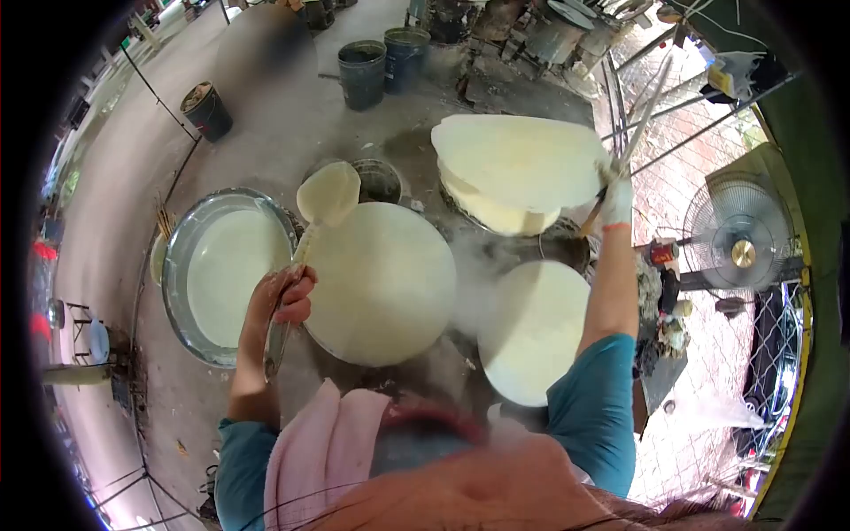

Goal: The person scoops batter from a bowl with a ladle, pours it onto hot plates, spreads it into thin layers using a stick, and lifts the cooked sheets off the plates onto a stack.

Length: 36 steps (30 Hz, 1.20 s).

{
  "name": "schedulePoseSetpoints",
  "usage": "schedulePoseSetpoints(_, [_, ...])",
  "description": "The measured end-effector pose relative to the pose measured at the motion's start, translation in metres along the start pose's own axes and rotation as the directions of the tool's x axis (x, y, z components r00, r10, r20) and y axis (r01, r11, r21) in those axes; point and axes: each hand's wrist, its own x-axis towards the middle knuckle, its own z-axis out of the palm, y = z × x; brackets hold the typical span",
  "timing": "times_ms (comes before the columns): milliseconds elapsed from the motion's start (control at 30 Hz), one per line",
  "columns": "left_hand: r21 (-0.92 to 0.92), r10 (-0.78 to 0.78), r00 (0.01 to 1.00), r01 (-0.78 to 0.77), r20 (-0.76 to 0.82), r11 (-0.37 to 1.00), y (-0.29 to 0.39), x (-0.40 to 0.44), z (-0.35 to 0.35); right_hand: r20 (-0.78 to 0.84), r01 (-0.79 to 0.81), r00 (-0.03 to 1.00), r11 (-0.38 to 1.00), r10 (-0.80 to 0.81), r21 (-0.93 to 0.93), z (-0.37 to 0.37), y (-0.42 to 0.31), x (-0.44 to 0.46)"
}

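Note:
My left hand (292, 294) is closed around the handle of a ladle (328, 192). The ladle's pale, wet-looking bowl is over the far left edge of a large round white surface (381, 283). Left of it stands a wide metal basin (177, 310) of milky white liquid. My right hand (617, 190), whitish with an orange band at the wrist, is closed on a long thin stick (653, 102). Beside that hand a broad, pale, rounded sheet or lid (522, 159) is tilted above a rear round vessel (496, 212); which of the two it is, I cannot tell.
Steam drifts beside another round white surface (536, 332) at the near right. Two dark buckets (362, 75) (407, 55) and a filled bucket (206, 111) stand farther back. A fan (742, 239) and wire fencing are at the right.

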Motion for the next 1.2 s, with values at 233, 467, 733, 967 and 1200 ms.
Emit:
schedulePoseSetpoints(233, [-0.080,-0.006,0.997,0.000,-0.083,0.997,0.014,0.021,0.005,-0.304,-0.413,0.865,0.911,0.399,0.020,-0.001,0.188,-0.049])
schedulePoseSetpoints(467, [0.081,-0.086,0.995,0.090,-0.045,0.993,0.009,0.031,-0.001,-0.257,-0.240,0.933,0.968,0.250,0.072,-0.012,0.249,-0.051])
schedulePoseSetpoints(733, [-0.200,0.088,0.949,-0.027,0.303,0.979,-0.011,-0.016,0.034,-0.208,-0.105,0.977,0.960,0.051,-0.258,-0.041,0.145,-0.172])
schedulePoseSetpoints(967, [0.313,0.055,0.993,-0.085,0.104,0.946,-0.106,-0.059,0.115,-0.186,-0.389,0.912,0.916,0.367,-0.099,-0.199,0.078,-0.402])
schedulePoseSetpoints(1200, [0.626,-0.422,0.794,0.067,0.437,0.777,-0.258,-0.123,0.212,-0.564,-0.385,0.783,0.916,0.262,-0.109,-0.351,-0.002,-0.672])
